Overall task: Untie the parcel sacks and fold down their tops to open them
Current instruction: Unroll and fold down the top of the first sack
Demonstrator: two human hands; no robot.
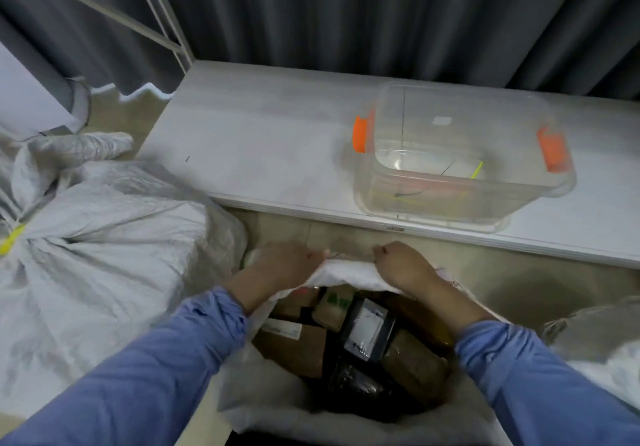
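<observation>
An open white woven sack stands right in front of me, its mouth wide. Inside lie several parcels, brown cardboard boxes and black bags. My left hand and my right hand both grip the sack's far rim, knuckles up, holding the fabric rolled outward. To the left lies a second white sack, still closed at its neck with a yellow tie.
A white table runs across behind the sack. On it stands a clear plastic bin with orange latches, holding several coloured ties. Dark curtains hang behind. Another sack's edge shows at the right.
</observation>
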